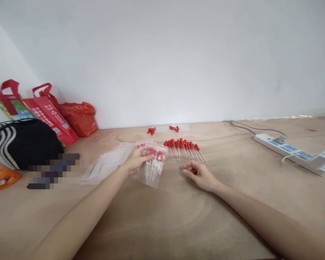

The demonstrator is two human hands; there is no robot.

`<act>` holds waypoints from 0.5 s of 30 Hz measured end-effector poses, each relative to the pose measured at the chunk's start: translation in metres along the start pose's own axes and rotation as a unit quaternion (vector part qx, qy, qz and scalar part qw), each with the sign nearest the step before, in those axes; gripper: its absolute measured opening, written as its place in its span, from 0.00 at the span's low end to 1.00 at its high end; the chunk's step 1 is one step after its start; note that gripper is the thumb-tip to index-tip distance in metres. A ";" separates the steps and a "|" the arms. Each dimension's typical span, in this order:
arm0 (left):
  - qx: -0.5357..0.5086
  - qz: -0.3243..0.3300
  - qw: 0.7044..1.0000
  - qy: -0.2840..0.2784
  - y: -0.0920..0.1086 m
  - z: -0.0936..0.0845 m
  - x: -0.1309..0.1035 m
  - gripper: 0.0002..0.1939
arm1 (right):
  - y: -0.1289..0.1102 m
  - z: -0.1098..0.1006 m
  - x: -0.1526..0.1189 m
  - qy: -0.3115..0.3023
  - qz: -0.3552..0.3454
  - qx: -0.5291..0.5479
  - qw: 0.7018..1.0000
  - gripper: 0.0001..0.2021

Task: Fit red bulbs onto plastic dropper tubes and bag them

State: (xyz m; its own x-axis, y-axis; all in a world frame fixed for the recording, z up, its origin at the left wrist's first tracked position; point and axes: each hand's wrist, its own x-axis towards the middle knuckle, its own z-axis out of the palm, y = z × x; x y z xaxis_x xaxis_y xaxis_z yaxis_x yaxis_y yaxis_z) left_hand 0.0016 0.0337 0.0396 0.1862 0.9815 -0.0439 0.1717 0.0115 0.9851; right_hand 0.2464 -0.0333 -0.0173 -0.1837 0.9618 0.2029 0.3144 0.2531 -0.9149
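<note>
My left hand (137,159) grips the upper edge of a clear zip bag (151,175), thumb over its front. Inside the bag are several red-topped droppers with thin clear stems pointing down. To the right of the bag, a row of loose droppers (182,148) lies on the table with the red bulbs toward the wall. My right hand (200,176) is just in front of that row, fingers loosely curled and apart from the thumb, with nothing visible in it. Flat clear bags (105,166) lie in a spread pile beside my left hand.
Small red rubber bulbs (151,131) and a clear bag (162,128) lie near the wall. A white power strip (292,151) with cables is at right. Shopping bags (52,117), a red plastic bag (79,117), a black bag (35,142) and an orange pouch (1,175) stand left.
</note>
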 end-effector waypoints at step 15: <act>0.325 0.032 0.890 0.318 -0.017 -0.062 0.038 0.28 | -0.001 -0.003 -0.005 0.013 0.013 -0.011 1.000 0.10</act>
State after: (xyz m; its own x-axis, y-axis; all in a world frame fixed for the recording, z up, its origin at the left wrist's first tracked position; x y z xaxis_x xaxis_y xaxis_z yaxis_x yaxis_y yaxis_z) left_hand -0.0546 0.0824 0.0316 -0.3331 0.8884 0.3158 0.7426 0.0408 0.6685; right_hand 0.2497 -0.0378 -0.0167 -0.1501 0.9706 0.1880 0.3385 0.2291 -0.9127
